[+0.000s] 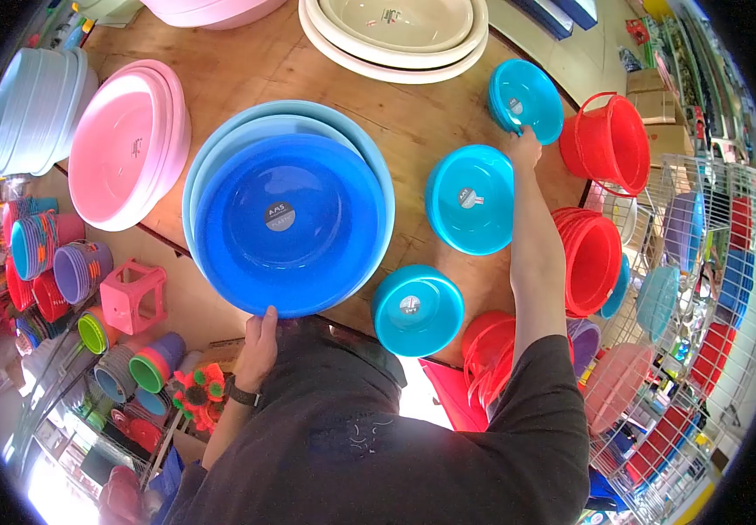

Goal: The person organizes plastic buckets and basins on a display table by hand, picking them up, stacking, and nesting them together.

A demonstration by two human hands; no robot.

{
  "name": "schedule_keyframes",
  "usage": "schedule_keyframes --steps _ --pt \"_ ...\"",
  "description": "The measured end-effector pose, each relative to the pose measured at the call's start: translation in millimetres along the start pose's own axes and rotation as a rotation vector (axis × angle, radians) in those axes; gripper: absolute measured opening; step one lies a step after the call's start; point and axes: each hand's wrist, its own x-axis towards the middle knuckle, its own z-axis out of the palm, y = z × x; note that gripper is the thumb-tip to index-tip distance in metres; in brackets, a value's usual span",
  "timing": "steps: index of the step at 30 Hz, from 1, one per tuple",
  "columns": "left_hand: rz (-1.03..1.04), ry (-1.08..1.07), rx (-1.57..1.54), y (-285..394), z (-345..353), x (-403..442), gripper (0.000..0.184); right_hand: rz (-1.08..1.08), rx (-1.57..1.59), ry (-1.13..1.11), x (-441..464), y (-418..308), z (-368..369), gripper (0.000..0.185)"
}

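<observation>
A large dark blue basin with a round label lies on top of light blue basins on the wooden table. My left hand grips its near rim, thumb and fingers at the edge. Farther off to the right, my right hand is closed on the near edge of a small stack of teal bowls; some fingers are hidden. Between my hands sit a mid-sized teal bowl, partly behind my right forearm, and another teal bowl close to the table's near edge.
Pink basins and cream basins rest on the wooden table. Red buckets line its right side beside a wire rack. A pink stool and stacked pots stand on the left.
</observation>
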Motion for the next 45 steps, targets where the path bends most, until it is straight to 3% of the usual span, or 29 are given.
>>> schedule_keyframes --steps 5,8,14,20,23,28,35,39,42,45 --pt "-0.029 -0.057 -0.123 12 5 -3 0.048 0.012 0.096 0.127 -2 -2 -10 0.042" --pt "0.002 -0.089 -0.128 10 5 -1 0.047 0.105 0.301 0.263 2 0 -16 0.04" --pt "0.035 -0.136 -0.181 16 10 -2 0.045 0.142 0.776 0.291 17 22 -44 0.04" --pt "0.072 -0.191 -0.193 17 13 -3 0.045 0.001 0.582 0.476 -105 -11 -129 0.032" --pt "0.058 -0.219 -0.193 7 11 2 0.046 -0.053 0.768 0.488 -160 13 -111 0.026" --pt "0.033 -0.204 -0.302 9 17 0 0.049 0.023 0.667 0.458 -263 23 -96 0.032" --pt "0.036 -0.263 -0.295 9 16 0 0.05 -0.053 0.468 0.291 -317 28 -86 0.035" --pt "0.07 -0.301 -0.315 4 17 3 0.049 0.008 0.484 0.156 -316 38 -73 0.043" --pt "0.074 -0.311 -0.316 6 18 2 0.049 -0.223 0.31 0.252 -314 41 -61 0.057" --pt "0.076 -0.318 -0.299 6 17 2 0.049 -0.17 0.076 0.24 -323 34 -61 0.074"
